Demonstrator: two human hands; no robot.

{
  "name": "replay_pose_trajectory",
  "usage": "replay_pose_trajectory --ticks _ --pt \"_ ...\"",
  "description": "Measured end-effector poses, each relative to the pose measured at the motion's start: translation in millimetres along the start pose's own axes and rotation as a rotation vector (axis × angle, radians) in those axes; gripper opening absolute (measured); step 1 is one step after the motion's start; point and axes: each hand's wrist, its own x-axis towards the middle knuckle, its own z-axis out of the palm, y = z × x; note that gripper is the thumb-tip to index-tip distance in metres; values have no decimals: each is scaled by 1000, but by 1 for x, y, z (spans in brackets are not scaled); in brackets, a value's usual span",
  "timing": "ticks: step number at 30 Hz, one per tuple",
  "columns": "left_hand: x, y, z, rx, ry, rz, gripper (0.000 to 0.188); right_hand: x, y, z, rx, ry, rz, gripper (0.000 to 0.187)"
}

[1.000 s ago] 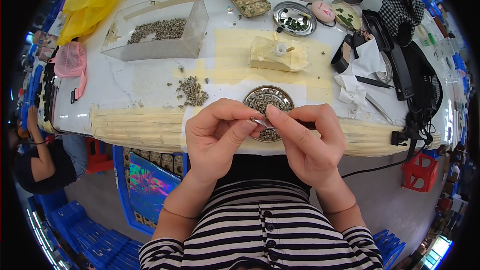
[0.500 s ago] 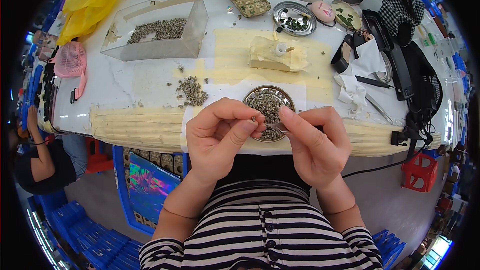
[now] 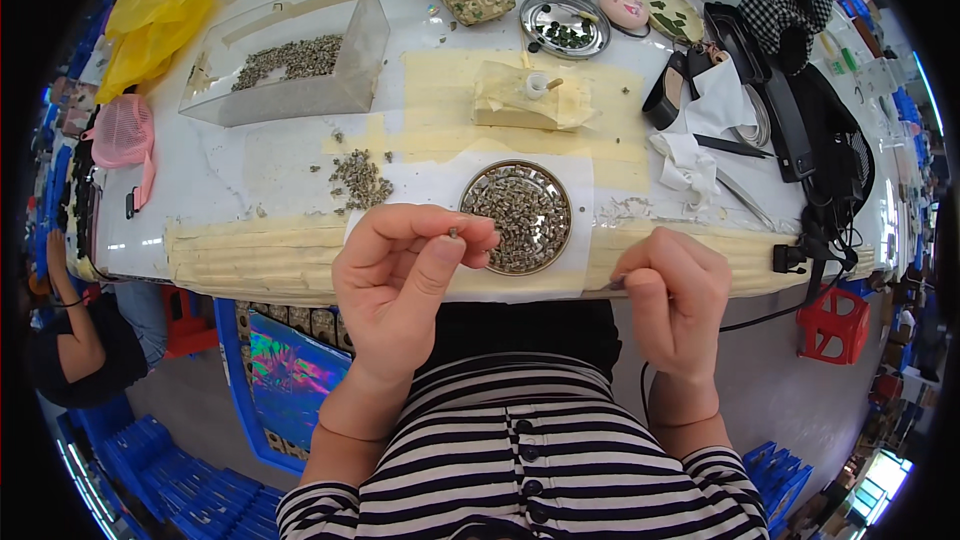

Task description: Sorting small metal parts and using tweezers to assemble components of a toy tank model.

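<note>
My left hand [image 3: 390, 285] pinches a tiny grey metal piece [image 3: 453, 233] between thumb and forefinger, just left of a round metal dish [image 3: 571, 225]. Many similar small grey pieces [image 3: 515, 205] fill that dish. My right hand [image 3: 680, 295] is closed at the table's front edge, to the right of the dish. A small dark bit shows at its fingertips, too little to name; the palm side is hidden. Left of the dish, a loose heap of the same pieces [image 3: 360, 180] lies on the table, beyond my left hand.
A clear box [image 3: 290, 110] of similar pieces stands at the far left. Behind the dish sits a tape-covered block [image 3: 515, 120]. Another round tray [image 3: 565, 25] holds dark green bits. Tweezers [image 3: 745, 200], white cloth [image 3: 685, 165] and black straps [image 3: 795, 145] lie at right.
My right hand has moved right, away from my left hand and the dish. The left hand still pinches its piece. The whole view has shifted slightly, with table things sitting further left.
</note>
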Motion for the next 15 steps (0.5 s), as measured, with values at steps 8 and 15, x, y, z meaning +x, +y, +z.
replay_pose_trajectory --ticks 8,15 --pt "-6 6 19 2 -185 -151 11 -15 1 -10 -318 3 -7 13" --pt "-7 11 11 64 -132 -51 11 -23 -2 -15 -455 -167 -61 39"
